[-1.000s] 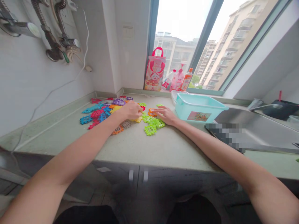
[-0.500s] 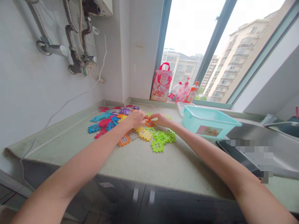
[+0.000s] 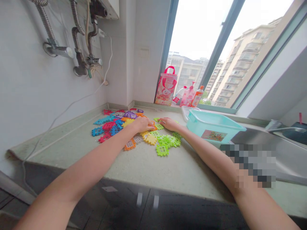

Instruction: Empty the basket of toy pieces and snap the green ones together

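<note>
A spread of flat plastic interlocking tiles lies on the pale green counter (image 3: 148, 166): blue and red ones (image 3: 107, 126) to the left, purple ones (image 3: 129, 114) at the back, yellow ones (image 3: 150, 138) and green ones (image 3: 166, 142) nearer me. My left hand (image 3: 142, 124) rests on the tiles in the middle, fingers curled down over an orange tile (image 3: 153, 126). My right hand (image 3: 169, 123) lies just to its right, fingers stretched toward the left hand and pressing on the tiles.
A turquoise plastic tub (image 3: 213, 126) stands right of the tiles. A steel sink (image 3: 275, 153) follows further right. A pink gift bag (image 3: 166, 86) and bottles (image 3: 190, 95) stand on the window sill. Pipes and a white cable (image 3: 79, 99) run along the left wall.
Both hands have come down from a raised, pinching meeting above the pile to lie lower on the tiles. The view has shifted slightly.
</note>
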Demonstrator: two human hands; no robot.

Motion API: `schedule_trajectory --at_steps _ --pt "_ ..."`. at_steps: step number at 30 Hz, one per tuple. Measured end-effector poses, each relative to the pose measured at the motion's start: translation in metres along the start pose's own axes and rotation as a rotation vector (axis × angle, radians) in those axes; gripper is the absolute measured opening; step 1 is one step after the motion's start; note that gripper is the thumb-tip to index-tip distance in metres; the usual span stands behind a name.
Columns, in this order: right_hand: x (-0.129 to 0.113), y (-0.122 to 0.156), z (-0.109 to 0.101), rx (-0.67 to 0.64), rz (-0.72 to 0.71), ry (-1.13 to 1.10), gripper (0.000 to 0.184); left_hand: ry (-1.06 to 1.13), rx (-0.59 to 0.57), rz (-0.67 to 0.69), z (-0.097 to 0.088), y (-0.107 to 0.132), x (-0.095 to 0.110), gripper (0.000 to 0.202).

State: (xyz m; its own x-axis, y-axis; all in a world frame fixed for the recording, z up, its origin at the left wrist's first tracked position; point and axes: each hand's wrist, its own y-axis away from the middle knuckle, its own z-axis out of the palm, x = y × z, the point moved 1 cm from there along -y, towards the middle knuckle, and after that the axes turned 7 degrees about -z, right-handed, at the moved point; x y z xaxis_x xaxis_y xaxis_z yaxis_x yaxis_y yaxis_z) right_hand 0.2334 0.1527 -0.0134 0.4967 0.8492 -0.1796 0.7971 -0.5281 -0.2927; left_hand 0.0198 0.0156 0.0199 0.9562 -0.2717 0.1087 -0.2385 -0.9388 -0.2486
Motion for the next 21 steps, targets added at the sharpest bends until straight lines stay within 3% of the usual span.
schedule_trajectory --at_steps 5,11,15,19,21 --pt "-0.008 0.017 -0.011 -0.021 0.103 0.059 0.048 0.038 -0.018 -0.001 0.002 -0.004 -0.006 0.029" --pt "-0.015 0.042 -0.024 -0.051 0.173 0.018 0.043 -0.042 -0.035 -0.038 -0.004 -0.006 -0.015 0.031" --pt "-0.024 0.066 -0.032 -0.047 0.127 -0.006 0.042 -0.159 -0.004 -0.076 -0.006 -0.003 -0.011 0.034" --pt "-0.039 0.091 -0.037 -0.003 0.031 -0.091 0.035 -0.216 0.097 0.016 -0.019 0.003 -0.002 0.029" --pt "-0.046 0.103 -0.039 0.061 -0.015 -0.125 0.034 -0.136 0.046 0.059 -0.030 0.007 0.005 0.033"
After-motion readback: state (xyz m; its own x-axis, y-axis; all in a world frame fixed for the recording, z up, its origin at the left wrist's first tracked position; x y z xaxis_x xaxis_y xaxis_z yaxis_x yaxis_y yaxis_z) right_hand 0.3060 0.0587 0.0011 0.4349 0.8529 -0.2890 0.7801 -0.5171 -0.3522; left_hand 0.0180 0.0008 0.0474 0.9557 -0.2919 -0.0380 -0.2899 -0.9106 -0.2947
